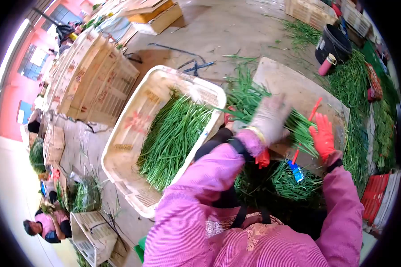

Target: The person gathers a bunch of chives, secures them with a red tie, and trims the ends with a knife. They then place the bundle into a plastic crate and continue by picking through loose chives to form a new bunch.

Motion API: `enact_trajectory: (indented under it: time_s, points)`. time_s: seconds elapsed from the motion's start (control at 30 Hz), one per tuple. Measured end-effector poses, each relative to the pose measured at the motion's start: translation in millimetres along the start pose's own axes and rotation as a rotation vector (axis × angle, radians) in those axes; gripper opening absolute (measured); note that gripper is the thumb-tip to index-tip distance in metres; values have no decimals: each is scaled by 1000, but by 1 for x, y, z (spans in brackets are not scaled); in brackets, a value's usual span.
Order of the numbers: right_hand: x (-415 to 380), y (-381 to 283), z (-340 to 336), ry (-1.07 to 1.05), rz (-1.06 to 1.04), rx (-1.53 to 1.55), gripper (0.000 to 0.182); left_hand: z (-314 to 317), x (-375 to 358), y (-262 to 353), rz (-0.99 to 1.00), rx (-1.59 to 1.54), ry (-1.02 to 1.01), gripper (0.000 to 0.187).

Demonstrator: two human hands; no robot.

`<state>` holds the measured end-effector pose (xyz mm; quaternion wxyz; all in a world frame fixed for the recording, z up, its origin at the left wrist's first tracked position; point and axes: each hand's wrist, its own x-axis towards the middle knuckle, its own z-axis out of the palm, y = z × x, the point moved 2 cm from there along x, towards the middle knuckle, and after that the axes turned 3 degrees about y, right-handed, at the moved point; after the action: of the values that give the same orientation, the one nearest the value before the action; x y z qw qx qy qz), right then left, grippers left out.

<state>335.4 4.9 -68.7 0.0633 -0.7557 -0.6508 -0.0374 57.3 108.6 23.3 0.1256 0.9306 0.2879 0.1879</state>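
Observation:
A bunch of long green stalks, which look like chives [302, 127], lies across a worn board [272, 73] in front of me. My left hand [269, 118], in a pale glove and blurred, rests over the bunch with its fingers stretched out. At the cut ends on the right, my right hand [324, 135] in a red glove touches the stalks, its fingers extended. A red strip [315, 109] passes under the bunch, its two ends sticking out either side. Left of the board, a white plastic crate [127, 149] holds a layer of chives [173, 138].
Stacked crates [96, 80] stand at the upper left. More greens [349, 89] line the right side, near a black bucket [333, 44] and a pink bottle [326, 65]. A blue packet [296, 171] lies below the board. Another person [49, 222] sits at far lower left.

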Motion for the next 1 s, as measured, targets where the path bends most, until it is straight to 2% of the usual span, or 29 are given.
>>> enact_trajectory:
  time_s: [0.07,0.1,0.2,0.23,0.27,0.33,0.4,0.47,0.5,0.53,0.6,0.67,0.8,0.9,0.97,1.0]
  points:
    - [7,-3,-22,91,30,110,54,-64,-50,-38,-163,-51,104,69]
    - [8,-13,-36,141,13,128,47,-75,-81,-71,-248,7,155,65]
    - [19,-60,-60,113,-102,284,42,-127,-207,-147,-651,127,184,55]
    - [24,-78,-62,128,-192,279,39,-147,-241,-157,-900,159,66,52]
    - [31,-101,-67,119,-208,274,39,-157,-282,-173,-936,156,61,54]
    - [42,-158,-81,56,-371,355,39,-167,-351,-187,-1185,193,13,57]
    - [58,-209,-80,45,-460,347,38,-167,-402,-199,-1277,139,-68,63]
    - [71,-257,-75,-12,-568,430,37,-157,-438,-207,-1440,53,-232,68]
    - [77,-278,-69,-32,-574,433,37,-157,-442,-206,-1453,37,-371,75]
    - [84,-298,-63,-58,-641,443,38,-147,-454,-212,-1464,25,-382,75]
    - [98,-331,-47,-91,-706,445,40,-125,-463,-223,-1400,109,-551,79]
    - [112,-354,-21,-101,-800,413,44,-118,-453,-227,-1425,57,-584,82]
    - [129,-378,26,-280,-737,360,47,-85,-427,-243,-1353,-23,-518,84]
    - [129,-377,41,-292,-776,232,41,-47,-402,-257,-1241,-5,-353,86]
    - [126,-377,42,-150,-873,321,33,-19,-379,-268,-1183,-20,-284,88]
    - [126,-377,43,-151,-868,313,33,-7,-365,-273,-1146,-22,-240,89]
